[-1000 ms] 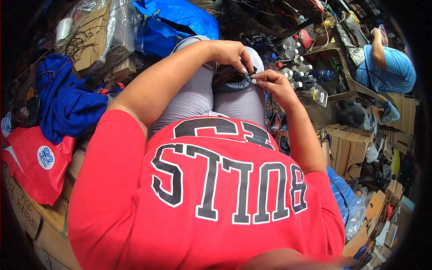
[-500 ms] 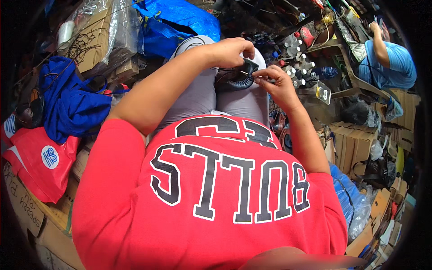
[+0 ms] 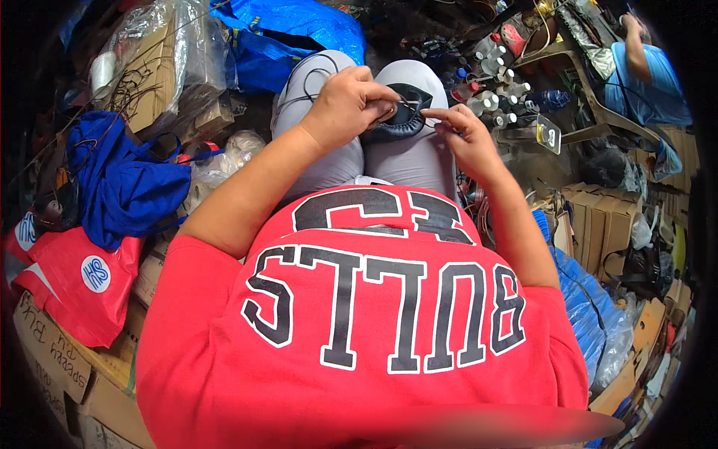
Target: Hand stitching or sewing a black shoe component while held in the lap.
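A dark leather shoe [image 3: 404, 130] with a gathered, ridged rim rests on my right thigh, its opening facing up. My left hand [image 3: 348, 106] is closed at the shoe's left edge, thumb and fingers pinched together. What sits in that pinch is too small to make out. Across the opening lies a thin, light-coloured strip. My right hand [image 3: 465, 136] is at the shoe's right edge, index finger and thumb close together beside the strip; anything between them is hidden. Thin dark cord [image 3: 305, 98] loops over my left knee near the left hand.
Several plastic bottles [image 3: 490, 101] stand right of my knees. A blue tarpaulin bag [image 3: 314, 37] lies ahead. At left are blue cloth [image 3: 123, 176] and a red bag [image 3: 82, 299]. Cardboard boxes [image 3: 598, 224] stack at right, and a person in a blue shirt [image 3: 647, 90] sits beyond.
My left hand has come down from above the shoe to its left edge. The right hand has shifted slightly, and more of the shoe's opening shows. The cord loop over the knee has changed shape.
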Available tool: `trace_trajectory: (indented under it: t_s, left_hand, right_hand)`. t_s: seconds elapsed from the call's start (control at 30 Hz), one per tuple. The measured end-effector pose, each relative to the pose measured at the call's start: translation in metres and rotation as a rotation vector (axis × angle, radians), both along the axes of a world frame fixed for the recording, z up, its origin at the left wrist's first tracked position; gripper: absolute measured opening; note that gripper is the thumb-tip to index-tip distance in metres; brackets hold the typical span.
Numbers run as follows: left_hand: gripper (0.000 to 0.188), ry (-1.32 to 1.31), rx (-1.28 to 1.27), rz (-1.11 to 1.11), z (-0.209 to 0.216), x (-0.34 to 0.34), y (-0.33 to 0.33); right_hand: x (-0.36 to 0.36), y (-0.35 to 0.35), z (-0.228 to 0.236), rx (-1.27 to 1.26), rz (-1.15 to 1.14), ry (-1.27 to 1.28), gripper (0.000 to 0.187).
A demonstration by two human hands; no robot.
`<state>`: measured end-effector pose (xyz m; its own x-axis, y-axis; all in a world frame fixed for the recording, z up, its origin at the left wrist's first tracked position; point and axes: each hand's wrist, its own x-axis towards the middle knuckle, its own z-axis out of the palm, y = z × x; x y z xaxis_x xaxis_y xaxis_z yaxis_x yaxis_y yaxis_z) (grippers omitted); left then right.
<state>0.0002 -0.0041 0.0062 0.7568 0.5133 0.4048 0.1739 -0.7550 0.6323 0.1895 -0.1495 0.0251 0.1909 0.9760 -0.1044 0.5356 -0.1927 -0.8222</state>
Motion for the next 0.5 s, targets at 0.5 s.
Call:
trace_trajectory:
  t_s: [0.5]
  left_hand:
    - [0.016,0.045,-0.188,-0.111,-0.012,0.008,0.010]
  right_hand:
    - [0.027,0.022,0.002,-0.165,0.094,0.244,0.033]
